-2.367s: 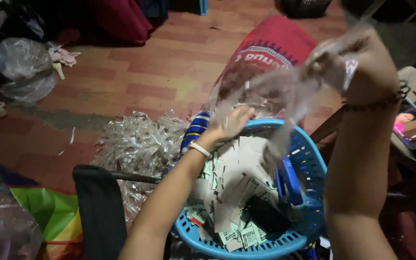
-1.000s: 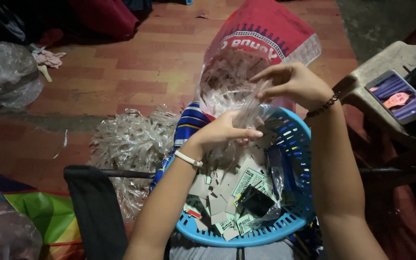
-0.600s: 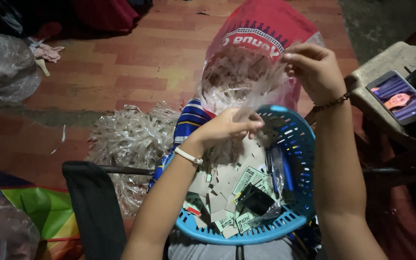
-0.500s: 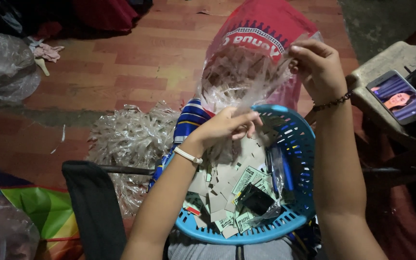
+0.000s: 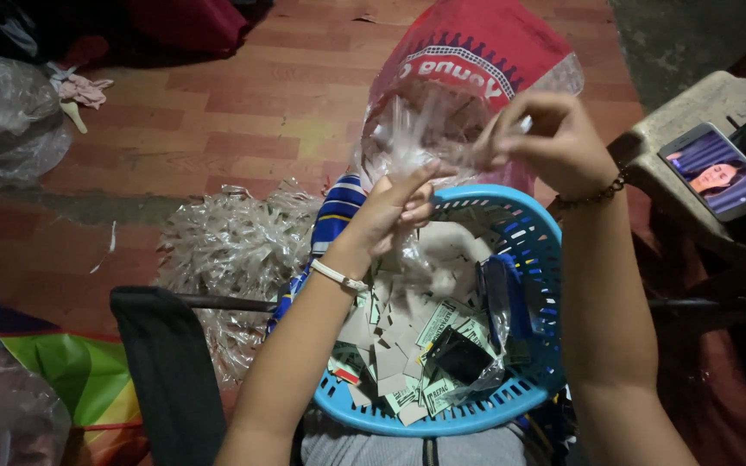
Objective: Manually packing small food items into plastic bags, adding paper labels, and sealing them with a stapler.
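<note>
In the middle of the frame, the left hand point(image 5: 395, 211) and the right hand point(image 5: 550, 138) both pinch a clear plastic bag point(image 5: 416, 142) tight, just above the blue basket point(image 5: 539, 259) of paper cards point(image 5: 399, 345)

arms: bare, no sleeves | left wrist: thin white band point(image 5: 341, 277) | right wrist: dark beaded bracelet point(image 5: 591, 198)

Both forearms reach forward — left hand point(image 5: 395, 211) half-curled with fingers pinched, right hand point(image 5: 554, 138) raised higher, fingertips pinched.
</note>
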